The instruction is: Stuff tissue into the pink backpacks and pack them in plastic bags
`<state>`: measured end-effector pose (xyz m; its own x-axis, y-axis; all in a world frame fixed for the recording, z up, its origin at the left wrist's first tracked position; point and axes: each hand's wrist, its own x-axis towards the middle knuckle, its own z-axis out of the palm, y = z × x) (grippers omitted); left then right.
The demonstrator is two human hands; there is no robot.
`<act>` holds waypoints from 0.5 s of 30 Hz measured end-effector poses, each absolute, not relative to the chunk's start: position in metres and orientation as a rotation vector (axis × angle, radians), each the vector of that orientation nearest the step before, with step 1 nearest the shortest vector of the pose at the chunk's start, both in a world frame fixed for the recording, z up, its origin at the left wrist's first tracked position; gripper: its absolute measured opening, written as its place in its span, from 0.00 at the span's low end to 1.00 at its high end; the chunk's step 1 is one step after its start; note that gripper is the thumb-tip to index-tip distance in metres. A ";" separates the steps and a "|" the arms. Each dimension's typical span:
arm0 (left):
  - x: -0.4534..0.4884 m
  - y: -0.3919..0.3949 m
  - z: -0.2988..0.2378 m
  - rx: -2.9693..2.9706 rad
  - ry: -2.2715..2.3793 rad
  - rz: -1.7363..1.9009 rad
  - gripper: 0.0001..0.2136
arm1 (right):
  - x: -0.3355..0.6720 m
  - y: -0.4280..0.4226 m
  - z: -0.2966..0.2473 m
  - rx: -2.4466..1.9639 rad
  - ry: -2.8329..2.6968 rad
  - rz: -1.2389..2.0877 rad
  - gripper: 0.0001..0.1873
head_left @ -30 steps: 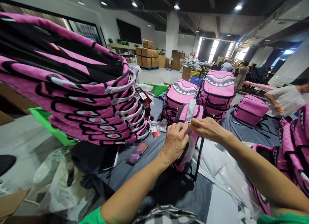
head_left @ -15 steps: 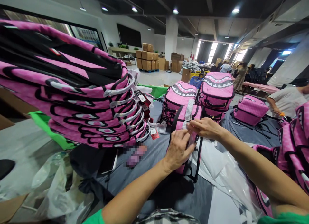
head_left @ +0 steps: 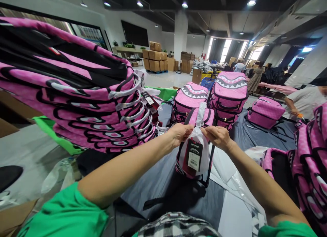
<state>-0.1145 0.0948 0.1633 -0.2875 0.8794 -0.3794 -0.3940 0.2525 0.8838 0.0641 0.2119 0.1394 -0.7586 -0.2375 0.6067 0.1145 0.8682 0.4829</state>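
Note:
A small pink backpack (head_left: 195, 116) with black trim stands upright in front of me, its handle (head_left: 201, 114) wrapped in white film. Across its front hangs a thin translucent plastic bag (head_left: 205, 163), and a black and red hang tag (head_left: 194, 155) with a white barcode label shows through it. My left hand (head_left: 178, 134) pinches the bag's top edge on the left, just below the handle. On the opposite side my right hand (head_left: 217, 136) pinches the same edge. Both hands are closed at the fingertips.
To the left rises a tall stack of pink backpacks (head_left: 94, 109). Two more backpacks (head_left: 228, 93) stand behind, and another pink bag (head_left: 265, 111) sits further right. Several lean at the right edge (head_left: 309, 168). White paper sheets (head_left: 233, 213) lie on the dark-covered table. A co-worker (head_left: 306, 102) stands at the right.
My hands have moved apart, the left one leftward. The plastic bag now hangs spread between them, with the tag facing me. The view has shifted slightly.

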 end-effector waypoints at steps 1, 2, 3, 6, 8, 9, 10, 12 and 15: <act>-0.115 0.094 0.163 0.493 1.340 1.341 0.11 | 0.064 0.210 0.137 0.112 -2.280 -0.668 0.11; -0.115 0.094 0.162 0.478 1.350 1.335 0.11 | 0.064 0.208 0.134 0.132 -2.225 -0.678 0.09; -0.114 0.092 0.161 0.463 1.356 1.333 0.11 | 0.064 0.206 0.133 0.140 -2.187 -0.691 0.08; -0.108 0.086 0.162 0.430 1.340 1.324 0.14 | 0.064 0.200 0.131 0.108 -2.160 -0.732 0.07; -0.102 0.082 0.164 0.414 1.293 1.314 0.14 | 0.063 0.197 0.131 0.096 -2.150 -0.746 0.08; -0.099 0.081 0.166 0.407 1.265 1.310 0.13 | 0.063 0.196 0.132 0.100 -2.140 -0.748 0.09; -0.096 0.080 0.167 0.401 1.236 1.309 0.13 | 0.063 0.196 0.132 0.105 -2.132 -0.747 0.09; -0.091 0.079 0.170 0.395 1.190 1.314 0.11 | 0.063 0.197 0.132 0.092 -2.141 -0.727 0.10; -0.089 0.080 0.170 0.411 1.157 1.314 0.09 | 0.063 0.198 0.127 0.007 -2.197 -0.661 0.10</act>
